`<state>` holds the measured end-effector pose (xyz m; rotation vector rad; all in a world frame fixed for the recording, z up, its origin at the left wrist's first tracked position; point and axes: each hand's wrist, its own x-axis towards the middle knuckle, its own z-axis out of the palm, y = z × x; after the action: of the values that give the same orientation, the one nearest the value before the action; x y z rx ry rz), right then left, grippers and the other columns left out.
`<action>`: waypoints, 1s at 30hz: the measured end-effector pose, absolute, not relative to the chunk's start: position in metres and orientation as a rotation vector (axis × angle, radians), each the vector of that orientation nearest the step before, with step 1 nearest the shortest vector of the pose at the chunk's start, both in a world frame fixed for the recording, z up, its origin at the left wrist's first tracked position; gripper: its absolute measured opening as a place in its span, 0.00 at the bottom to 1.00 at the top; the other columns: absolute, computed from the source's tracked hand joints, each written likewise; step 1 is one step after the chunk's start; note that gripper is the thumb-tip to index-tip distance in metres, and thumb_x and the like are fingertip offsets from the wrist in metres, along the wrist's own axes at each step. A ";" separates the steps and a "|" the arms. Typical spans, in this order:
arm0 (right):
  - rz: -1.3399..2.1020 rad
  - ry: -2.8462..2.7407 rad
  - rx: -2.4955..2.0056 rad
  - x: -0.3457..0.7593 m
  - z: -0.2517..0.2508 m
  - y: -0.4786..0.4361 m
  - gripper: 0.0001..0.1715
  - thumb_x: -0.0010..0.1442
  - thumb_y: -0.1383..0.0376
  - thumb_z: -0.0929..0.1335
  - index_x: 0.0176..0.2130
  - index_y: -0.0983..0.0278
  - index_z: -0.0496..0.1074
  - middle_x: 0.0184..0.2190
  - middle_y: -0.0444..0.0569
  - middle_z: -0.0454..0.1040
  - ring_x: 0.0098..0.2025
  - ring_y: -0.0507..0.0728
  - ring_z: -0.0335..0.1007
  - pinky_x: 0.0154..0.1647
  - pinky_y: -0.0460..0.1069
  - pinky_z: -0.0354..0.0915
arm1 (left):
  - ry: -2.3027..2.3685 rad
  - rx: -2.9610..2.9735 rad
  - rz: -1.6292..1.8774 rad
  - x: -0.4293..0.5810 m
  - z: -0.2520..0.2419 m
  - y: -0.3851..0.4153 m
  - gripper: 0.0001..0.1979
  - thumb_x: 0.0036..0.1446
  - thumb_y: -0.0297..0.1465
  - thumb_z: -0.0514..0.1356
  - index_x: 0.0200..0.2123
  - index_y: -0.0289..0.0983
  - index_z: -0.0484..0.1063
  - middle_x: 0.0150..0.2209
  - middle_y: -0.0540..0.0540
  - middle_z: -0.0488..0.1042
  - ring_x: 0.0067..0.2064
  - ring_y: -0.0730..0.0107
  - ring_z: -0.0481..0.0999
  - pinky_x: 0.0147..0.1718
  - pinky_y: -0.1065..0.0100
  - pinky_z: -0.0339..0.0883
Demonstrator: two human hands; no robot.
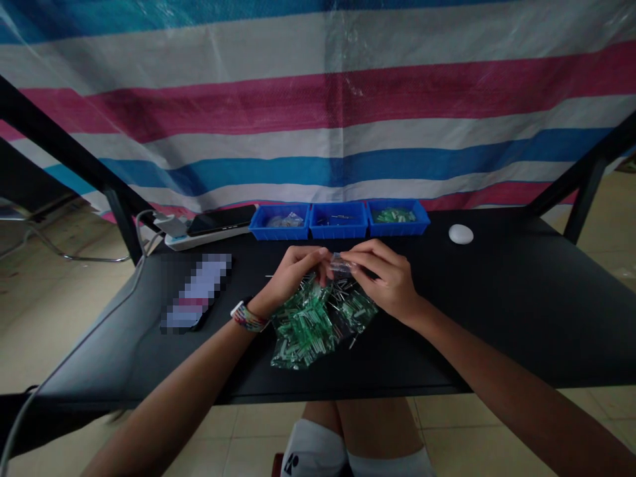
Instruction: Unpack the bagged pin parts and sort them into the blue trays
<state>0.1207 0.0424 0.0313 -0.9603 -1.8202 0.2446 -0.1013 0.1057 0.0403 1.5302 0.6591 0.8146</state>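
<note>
Both my hands meet over the middle of a black table (497, 311). My left hand (293, 271) and my right hand (385, 275) pinch a small clear plastic bag (342, 265) between their fingertips. Under the hands lies a pile of small clear bags with green parts (308, 324) and several thin metal pins. A coloured band sits on my left wrist (248, 317).
Three blue trays stand at the table's back: left (279, 222), middle (338, 220), right (397, 217) with green parts. A phone on a white power strip (209, 228), a blurred flat item (196, 291), a white round object (460, 233). A striped tarp hangs behind.
</note>
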 end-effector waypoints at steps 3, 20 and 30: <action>0.163 -1.883 -0.980 0.121 0.031 0.041 0.16 0.72 0.67 0.69 0.53 0.52 0.83 0.47 0.51 0.82 0.41 0.59 0.80 0.41 0.56 0.76 | 0.645 1.519 0.800 -0.102 0.043 0.105 0.18 0.63 0.44 0.69 0.32 0.34 0.79 0.27 0.46 0.79 0.26 0.71 0.77 0.28 0.71 0.71; 0.604 -1.703 -0.955 0.112 0.024 0.044 0.34 0.66 0.69 0.69 0.68 0.53 0.69 0.58 0.54 0.76 0.44 0.57 0.81 0.44 0.54 0.82 | 0.707 1.534 0.841 -0.098 0.047 0.107 0.19 0.58 0.44 0.73 0.34 0.36 0.73 0.23 0.50 0.77 0.24 0.74 0.76 0.29 0.72 0.70; 1.272 -1.251 -0.867 0.107 0.022 0.051 0.21 0.63 0.51 0.76 0.47 0.61 0.74 0.33 0.45 0.79 0.27 0.54 0.80 0.29 0.51 0.80 | 0.682 1.569 0.801 -0.097 0.045 0.106 0.22 0.56 0.46 0.74 0.33 0.34 0.72 0.26 0.51 0.75 0.25 0.75 0.75 0.28 0.73 0.69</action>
<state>0.1066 0.0507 0.0219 -0.8667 -1.2511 1.2716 -0.0971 0.1056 0.0447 1.5693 0.6822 0.8014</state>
